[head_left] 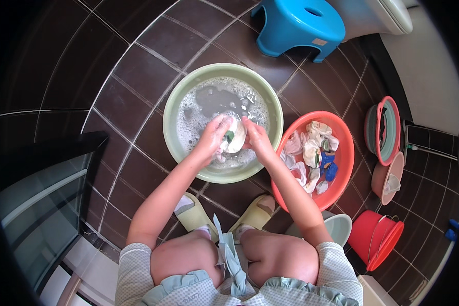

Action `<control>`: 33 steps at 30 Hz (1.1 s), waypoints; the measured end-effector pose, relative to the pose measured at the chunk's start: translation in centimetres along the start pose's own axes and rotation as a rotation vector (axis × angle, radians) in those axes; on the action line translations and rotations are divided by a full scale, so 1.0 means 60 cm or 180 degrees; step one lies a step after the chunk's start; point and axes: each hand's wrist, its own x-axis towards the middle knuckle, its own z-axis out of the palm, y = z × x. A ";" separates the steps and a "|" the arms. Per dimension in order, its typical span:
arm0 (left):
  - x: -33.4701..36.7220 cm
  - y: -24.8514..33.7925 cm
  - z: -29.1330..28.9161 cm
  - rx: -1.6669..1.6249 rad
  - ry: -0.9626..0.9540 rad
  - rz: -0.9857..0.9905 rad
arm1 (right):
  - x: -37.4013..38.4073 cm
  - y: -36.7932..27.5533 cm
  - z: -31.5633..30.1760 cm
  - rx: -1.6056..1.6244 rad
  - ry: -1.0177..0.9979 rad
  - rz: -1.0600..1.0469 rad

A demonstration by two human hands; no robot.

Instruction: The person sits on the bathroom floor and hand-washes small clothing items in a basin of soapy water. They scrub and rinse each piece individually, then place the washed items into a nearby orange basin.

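Note:
Both my hands are over the pale green basin (171,148), which holds grey, foamy water. Bunched between them is a wet white cloth (236,137) with a dark green patch; it looks like a small garment, but its kind is unclear. My left hand (215,133) grips the cloth from one side, fingers curled round it. On the other side my right hand (256,135) pinches its edge. Just right of the basin, an orange-red basin (346,168) contains several crumpled small garments (313,148), mostly white, some with blue.
A blue plastic stool (301,25) stands beyond the basins. Along the right are a folding basin (384,130), a pink basin (382,178) and a red bucket (375,237). A grey-green basin (339,227) sits beside my right knee. A dark-framed glass panel (46,199) is at left.

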 end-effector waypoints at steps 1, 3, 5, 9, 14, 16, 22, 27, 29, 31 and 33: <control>0.000 0.008 0.009 -0.0019 0.0044 -0.0260 | 0.025 0.027 -0.021 -0.0589 0.0157 -0.0786; 0.003 0.000 0.012 -0.0204 -0.0011 -0.0127 | 0.053 0.046 -0.014 -0.0637 0.0484 -0.1354; 0.001 0.000 0.020 -0.0396 0.0045 -0.0102 | 0.067 0.034 -0.008 -0.0735 0.0710 -0.1766; 0.001 -0.010 0.011 -0.0775 0.0424 -0.0147 | 0.028 -0.025 0.004 -0.2382 0.1166 -0.2147; 0.006 -0.023 -0.004 -0.0938 0.0695 0.0225 | -0.051 -0.014 0.073 -0.3407 0.0365 -0.3356; 0.002 -0.020 0.005 -0.1335 0.0566 0.0135 | -0.060 -0.017 0.093 -0.3515 0.0313 -0.3376; -0.008 -0.015 0.013 -0.1123 0.0295 -0.0341 | -0.041 -0.007 0.092 -0.3097 0.0598 -0.3420; -0.043 0.039 0.061 -0.0805 0.0637 -0.0844 | 0.005 -0.050 0.061 -0.3139 0.0717 -0.2077; -0.031 0.012 0.030 -0.1131 0.0674 -0.0712 | -0.025 -0.031 0.087 -0.3220 0.0505 -0.2948; -0.020 0.004 0.007 -0.1290 0.0258 -0.0197 | -0.057 -0.027 0.104 -0.3125 0.0371 -0.3384; -0.024 0.014 0.038 -0.1058 0.0620 -0.0696 | -0.018 -0.037 0.081 -0.3179 0.0553 -0.2618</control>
